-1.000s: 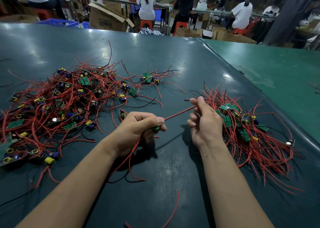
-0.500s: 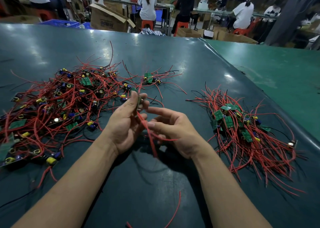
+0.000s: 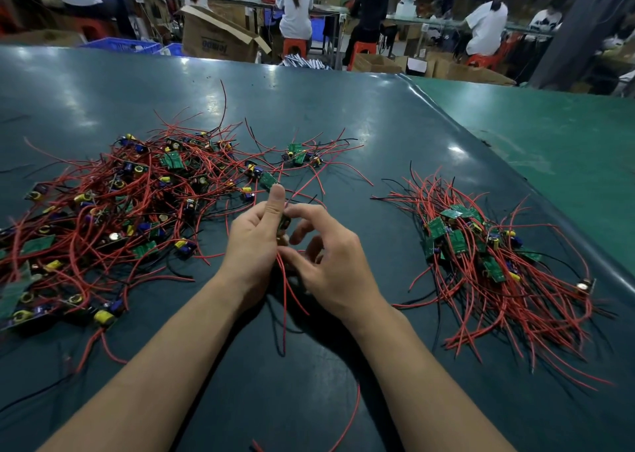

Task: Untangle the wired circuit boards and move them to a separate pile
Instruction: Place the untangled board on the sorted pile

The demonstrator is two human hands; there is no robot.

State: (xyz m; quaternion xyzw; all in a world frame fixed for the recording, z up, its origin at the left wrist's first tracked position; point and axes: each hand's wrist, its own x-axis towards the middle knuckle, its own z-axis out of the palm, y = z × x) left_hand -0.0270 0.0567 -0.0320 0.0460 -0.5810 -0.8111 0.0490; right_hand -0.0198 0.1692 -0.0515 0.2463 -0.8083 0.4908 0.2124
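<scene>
**What you cannot make out here**

Your left hand (image 3: 252, 242) covers most of the small green circuit board (image 3: 284, 222) pinched between your hands, so only a sliver of it shows beside your thumb. Where its thin red wires (image 3: 284, 300) join the board is hidden behind your right hand (image 3: 330, 262), whose fingertips blur together. The big tangled heap of red-wired green boards (image 3: 103, 218) runs off the left edge, so you cannot see its full extent. In the smaller sorted heap of boards (image 3: 481, 255), the lower boards lie buried under wires. The loose red wire (image 3: 350, 420) near you is cut by the bottom edge.
</scene>
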